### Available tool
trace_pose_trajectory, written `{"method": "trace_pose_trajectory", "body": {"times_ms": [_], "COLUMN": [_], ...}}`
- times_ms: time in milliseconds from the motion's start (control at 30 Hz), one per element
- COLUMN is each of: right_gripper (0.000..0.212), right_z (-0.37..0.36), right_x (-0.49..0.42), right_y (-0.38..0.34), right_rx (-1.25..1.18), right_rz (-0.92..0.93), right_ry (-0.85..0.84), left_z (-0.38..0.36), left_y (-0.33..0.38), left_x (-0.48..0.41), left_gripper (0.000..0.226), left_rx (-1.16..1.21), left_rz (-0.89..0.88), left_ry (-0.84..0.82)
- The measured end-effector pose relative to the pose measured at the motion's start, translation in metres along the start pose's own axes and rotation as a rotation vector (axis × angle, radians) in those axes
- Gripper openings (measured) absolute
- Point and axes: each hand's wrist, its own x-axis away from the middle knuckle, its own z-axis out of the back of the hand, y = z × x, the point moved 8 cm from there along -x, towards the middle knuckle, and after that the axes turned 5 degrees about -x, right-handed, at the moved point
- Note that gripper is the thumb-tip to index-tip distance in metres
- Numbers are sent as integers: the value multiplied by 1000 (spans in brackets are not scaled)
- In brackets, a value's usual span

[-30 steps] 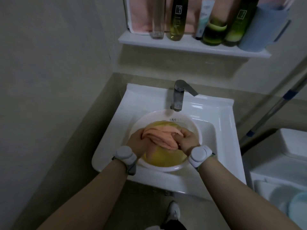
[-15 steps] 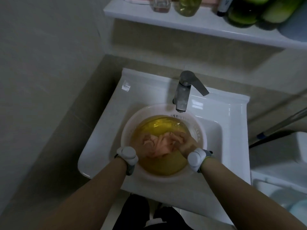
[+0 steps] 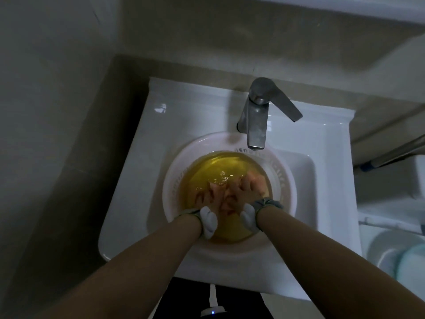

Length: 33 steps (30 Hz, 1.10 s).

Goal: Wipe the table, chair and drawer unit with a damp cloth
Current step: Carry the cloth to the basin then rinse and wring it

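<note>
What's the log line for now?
step: soaking cloth | left hand: on cloth, underwater | right hand: on cloth, underwater | basin: in sink | tap: no stream

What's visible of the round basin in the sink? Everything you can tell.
The basin is round, pale and plastic-looking, with a broad rim bearing lettering too blurred to read. It sits upright in the white sink, its far rim under the tap. It holds yellowish water, rippled near the middle. A pinkish cloth lies submerged inside, with the left hand and right hand in the water on it; their grip is unclear.
</note>
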Motion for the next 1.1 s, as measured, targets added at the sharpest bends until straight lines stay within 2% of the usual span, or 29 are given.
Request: {"method": "trace_pose_trajectory", "body": {"times_ms": [100, 133, 233, 333, 400, 467, 533, 600, 700, 767, 833, 900, 1000, 1100], "right_gripper": [89, 92, 98, 91, 68, 53, 42, 30, 17, 18, 16, 26, 38, 36], "right_z": [-16, -21, -23, -12, 0, 6, 7, 18, 29, 35, 42, 53, 61, 58], "right_x": [-7, -10, -12, -7, -4, 1, 12, 27, 47, 58, 67, 73, 71, 55], "right_y": [6, 9, 12, 7, 1, -6, -20, -30, -50, -63, -71, -78, -86, -76], "right_rx": [267, 282, 189, 125, -50, -490, -972, -1097, -1170, -1174, -1111, -1025, -837, -698], "right_rz": [29, 13, -46, -116, -126, -109, -47, -4, 113, 198, 259, 312, 364, 289], "right_ry": [-103, -151, -196, -70, 83, 119, 89, 185, 254, 269, 316, 369, 408, 433], "left_z": [-16, -22, -37, -35, -26, -20, -13, -9, -15, -9, 2, 8, 8, 3], "left_y": [-13, -16, -18, -15, -21, -34, -37, -36, -19, -17, -20, -19, -14, -8], "left_x": [-16, -21, -31, -34, -31, -25, -20, -20, -14, -14, -9, -3, 1, -2], "left_gripper": [61, 61, 69, 68, 69, 69, 63, 59, 75, 71, 49, 36, 32, 30], "left_rx": [153, 206, 70, 112, 342, 515, 670, 1022, 1814, 1999, 2017, 1990, 1971, 2036], "left_rz": [8, -3, -75, -94, 83, 291, 342, 331, 438, 478, 475, 476, 489, 488], "left_ry": [-125, -161, -216, -151, -67, -29, 5, 2, -243, -331, -350, -364, -369, -370]}}
